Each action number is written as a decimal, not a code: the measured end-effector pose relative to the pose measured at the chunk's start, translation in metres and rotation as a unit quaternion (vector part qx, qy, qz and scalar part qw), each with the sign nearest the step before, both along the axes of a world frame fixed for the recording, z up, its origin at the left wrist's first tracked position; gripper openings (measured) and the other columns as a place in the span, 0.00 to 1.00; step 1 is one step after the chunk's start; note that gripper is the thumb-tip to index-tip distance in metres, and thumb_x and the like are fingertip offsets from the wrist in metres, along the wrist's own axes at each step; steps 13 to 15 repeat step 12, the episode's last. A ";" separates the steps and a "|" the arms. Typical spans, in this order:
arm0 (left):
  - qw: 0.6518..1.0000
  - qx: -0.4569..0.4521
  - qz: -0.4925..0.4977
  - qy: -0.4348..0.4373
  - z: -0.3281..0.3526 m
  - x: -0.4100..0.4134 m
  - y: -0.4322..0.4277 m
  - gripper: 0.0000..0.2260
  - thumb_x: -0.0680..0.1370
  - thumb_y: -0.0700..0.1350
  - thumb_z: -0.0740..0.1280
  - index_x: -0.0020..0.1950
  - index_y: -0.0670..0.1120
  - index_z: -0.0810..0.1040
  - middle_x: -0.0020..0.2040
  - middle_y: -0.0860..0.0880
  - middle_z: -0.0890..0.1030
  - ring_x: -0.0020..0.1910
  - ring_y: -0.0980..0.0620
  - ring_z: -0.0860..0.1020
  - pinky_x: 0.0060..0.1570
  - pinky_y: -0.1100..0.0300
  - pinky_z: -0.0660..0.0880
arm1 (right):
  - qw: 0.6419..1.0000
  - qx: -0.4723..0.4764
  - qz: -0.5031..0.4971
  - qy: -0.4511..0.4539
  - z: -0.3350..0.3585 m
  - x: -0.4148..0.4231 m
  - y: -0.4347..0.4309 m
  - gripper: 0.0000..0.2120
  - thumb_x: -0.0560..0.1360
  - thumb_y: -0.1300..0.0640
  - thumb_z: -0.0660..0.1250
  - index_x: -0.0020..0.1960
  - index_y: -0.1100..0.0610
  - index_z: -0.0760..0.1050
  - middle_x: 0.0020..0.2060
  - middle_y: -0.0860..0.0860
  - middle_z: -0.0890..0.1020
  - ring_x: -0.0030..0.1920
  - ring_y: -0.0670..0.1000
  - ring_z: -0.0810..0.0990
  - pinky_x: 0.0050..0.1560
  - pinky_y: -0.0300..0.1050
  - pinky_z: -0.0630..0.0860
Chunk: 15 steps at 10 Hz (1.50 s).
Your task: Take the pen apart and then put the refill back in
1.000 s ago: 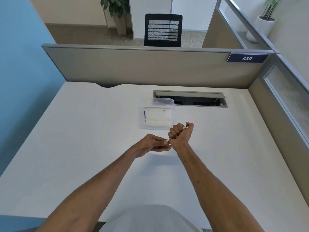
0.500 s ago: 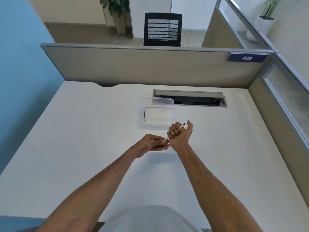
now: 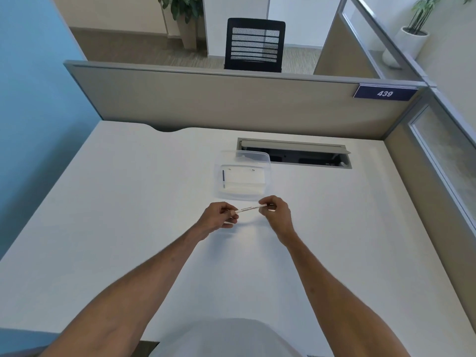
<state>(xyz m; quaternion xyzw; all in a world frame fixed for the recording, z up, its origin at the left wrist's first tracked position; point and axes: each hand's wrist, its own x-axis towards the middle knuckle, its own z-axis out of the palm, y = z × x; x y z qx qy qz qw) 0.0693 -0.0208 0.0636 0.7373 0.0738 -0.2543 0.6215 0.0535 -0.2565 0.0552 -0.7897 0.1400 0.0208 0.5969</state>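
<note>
— Two hands on it now: left hand pinching one end of the slim white plastic pen, right hand pinching the other.

— Changed from a moment ago?

— Yes — was gripped in a right fist and tilted up; now stretched level between fingertips, raised just above the white surface, near the clear plastic box.

— Meaning for the task?

— Probably set to twist or pull apart; no gap visible along the barrel yet.

— Anything inside that box?

— One thin dark stick by its left wall — too small to identify.
</note>
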 end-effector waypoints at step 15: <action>0.846 0.394 -0.085 -0.349 -0.059 0.006 0.017 0.06 0.81 0.42 0.70 0.57 0.49 0.81 0.53 0.53 0.81 0.54 0.46 0.77 0.50 0.51 0.74 | 0.934 -0.342 0.097 -0.031 -0.047 0.009 0.017 0.14 0.74 0.66 0.72 0.57 0.53 0.81 0.52 0.47 0.81 0.58 0.55 0.79 0.51 0.48 0.66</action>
